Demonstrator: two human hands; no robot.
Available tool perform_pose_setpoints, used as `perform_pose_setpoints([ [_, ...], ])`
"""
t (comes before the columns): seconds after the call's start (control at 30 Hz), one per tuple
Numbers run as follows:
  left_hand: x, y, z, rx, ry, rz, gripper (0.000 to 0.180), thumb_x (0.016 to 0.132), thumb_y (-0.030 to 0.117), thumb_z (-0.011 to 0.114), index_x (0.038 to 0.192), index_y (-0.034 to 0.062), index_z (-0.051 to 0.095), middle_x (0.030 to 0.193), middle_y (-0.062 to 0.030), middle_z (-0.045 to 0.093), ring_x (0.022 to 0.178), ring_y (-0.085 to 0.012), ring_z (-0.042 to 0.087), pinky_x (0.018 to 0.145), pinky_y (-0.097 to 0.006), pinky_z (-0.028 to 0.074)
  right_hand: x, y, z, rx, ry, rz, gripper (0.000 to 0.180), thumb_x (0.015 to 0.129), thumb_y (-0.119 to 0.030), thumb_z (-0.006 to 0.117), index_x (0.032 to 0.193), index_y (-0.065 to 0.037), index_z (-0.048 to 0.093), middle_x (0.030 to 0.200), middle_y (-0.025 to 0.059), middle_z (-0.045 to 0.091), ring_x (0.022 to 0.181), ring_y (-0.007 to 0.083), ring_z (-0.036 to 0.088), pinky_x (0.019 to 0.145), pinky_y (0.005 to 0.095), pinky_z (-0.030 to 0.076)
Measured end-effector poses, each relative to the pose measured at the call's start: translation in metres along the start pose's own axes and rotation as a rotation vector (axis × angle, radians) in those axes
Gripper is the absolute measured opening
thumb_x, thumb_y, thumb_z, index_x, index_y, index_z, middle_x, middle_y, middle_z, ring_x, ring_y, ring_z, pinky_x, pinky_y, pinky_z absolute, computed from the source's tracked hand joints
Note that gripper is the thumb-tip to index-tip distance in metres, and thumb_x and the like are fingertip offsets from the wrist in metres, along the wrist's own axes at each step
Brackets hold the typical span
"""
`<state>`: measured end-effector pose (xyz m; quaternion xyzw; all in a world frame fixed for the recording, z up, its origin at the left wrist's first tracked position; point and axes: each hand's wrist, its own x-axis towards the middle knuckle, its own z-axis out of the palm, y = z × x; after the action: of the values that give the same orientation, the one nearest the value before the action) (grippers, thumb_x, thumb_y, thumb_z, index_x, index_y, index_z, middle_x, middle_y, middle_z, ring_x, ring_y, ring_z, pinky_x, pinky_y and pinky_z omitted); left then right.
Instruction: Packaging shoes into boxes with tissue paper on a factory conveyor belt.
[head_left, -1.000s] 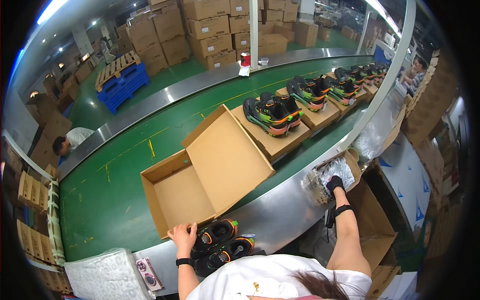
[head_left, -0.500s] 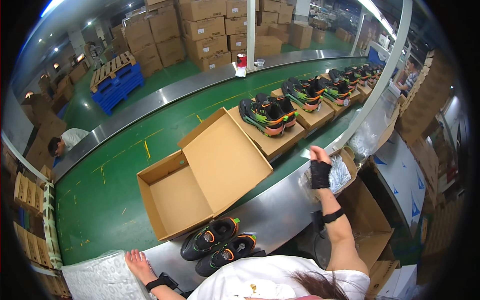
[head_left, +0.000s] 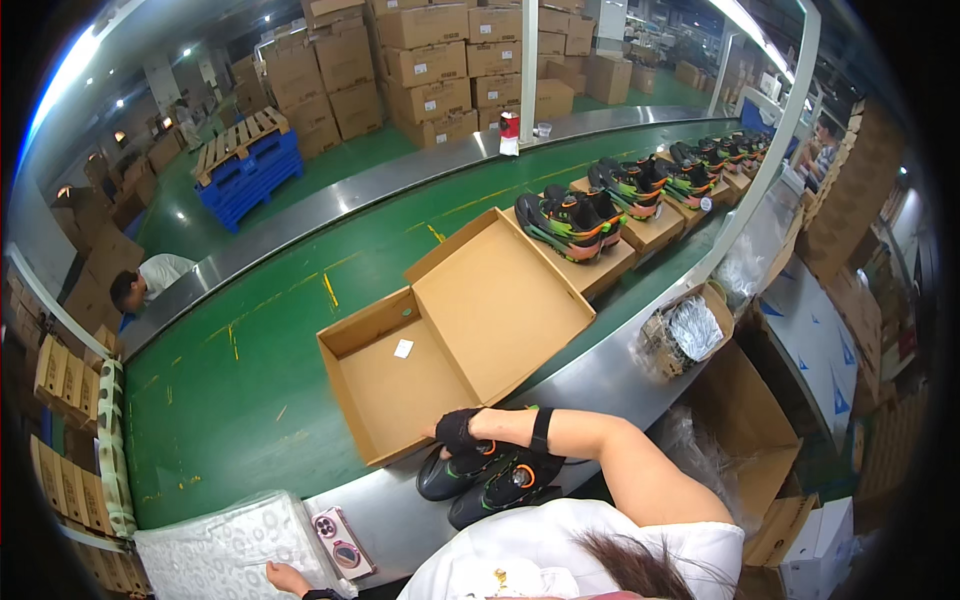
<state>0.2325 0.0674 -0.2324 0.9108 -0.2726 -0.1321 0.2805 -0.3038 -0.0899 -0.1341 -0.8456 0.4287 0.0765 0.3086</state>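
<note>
Shoes, the dark pair, are sitting on the near steel ledge just below the open cardboard box; your gloved right hand is curling around one, while your left hand is pressing the tissue sheet, fingers partly hidden.

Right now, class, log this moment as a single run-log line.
right hand: gloved, on black sneakers at steel ledge | left hand: on clear patterned plastic sheets | open brown cardboard shoebox: on green conveyor belt
</note>
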Motion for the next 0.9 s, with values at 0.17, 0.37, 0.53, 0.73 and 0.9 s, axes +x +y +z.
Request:
perform_pose_setpoints([
  [0.17,-0.021,0.041,-0.007,0.604,-0.049,0.256,0.056,0.077,0.033,0.053,0.122,0.0014,0.041,0.128,-0.0246,0.034,0.118,-0.0401,0.031,0.094,-0.047,0.030,0.013,0.026,0.013,0.055,0.004,0.086,0.040,0.076,-0.022,0.050,0.115,-0.013,0.049,0.105,0.0149,0.057,0.094,0.0283,0.057,0.077,0.0372,0.045],
  [0.37,-0.078,0.080,-0.030,0.912,0.140,0.546,0.064,0.082,0.044,0.050,0.119,-0.0060,0.038,0.113,-0.0232,0.049,0.098,-0.0325,0.052,0.079,-0.037,0.045,0.004,0.008,-0.001,-0.049,0.057,0.135,0.033,0.077,-0.020,0.047,0.108,-0.011,0.055,0.102,0.0144,0.058,0.096,0.0287,0.056,0.078,0.0376,0.044],
  [0.53,-0.056,0.068,-0.015,0.604,-0.016,0.246,0.049,0.082,0.038,0.049,0.123,0.0134,0.043,0.134,-0.0151,0.030,0.122,-0.0361,0.027,0.087,-0.062,0.026,0.012,0.024,0.014,-0.057,0.147,0.136,0.026,0.074,-0.020,0.051,0.095,-0.010,0.062,0.096,0.0135,0.061,0.092,0.0290,0.058,0.075,0.0377,0.046],
  [0.73,0.009,-0.006,-0.023,0.453,-0.099,0.303,0.041,0.090,0.033,0.038,0.120,0.0060,0.044,0.121,-0.0155,0.045,0.109,-0.0293,0.044,0.088,-0.040,0.036,0.013,0.040,0.018,-0.153,0.074,0.188,0.022,0.071,-0.017,0.055,0.089,-0.009,0.064,0.091,0.0120,0.063,0.086,0.0282,0.060,0.069,0.0368,0.049],
  [0.9,0.067,-0.012,-0.114,-0.319,0.529,-0.002,0.042,0.083,0.032,0.053,0.103,-0.0044,0.051,0.095,-0.0189,0.056,0.079,-0.0225,0.054,0.068,-0.032,0.044,0.004,0.037,0.013,-0.108,0.128,0.207,0.021,0.073,-0.015,0.053,0.089,-0.008,0.065,0.091,0.0127,0.063,0.085,0.0282,0.061,0.068,0.0369,0.049],
])
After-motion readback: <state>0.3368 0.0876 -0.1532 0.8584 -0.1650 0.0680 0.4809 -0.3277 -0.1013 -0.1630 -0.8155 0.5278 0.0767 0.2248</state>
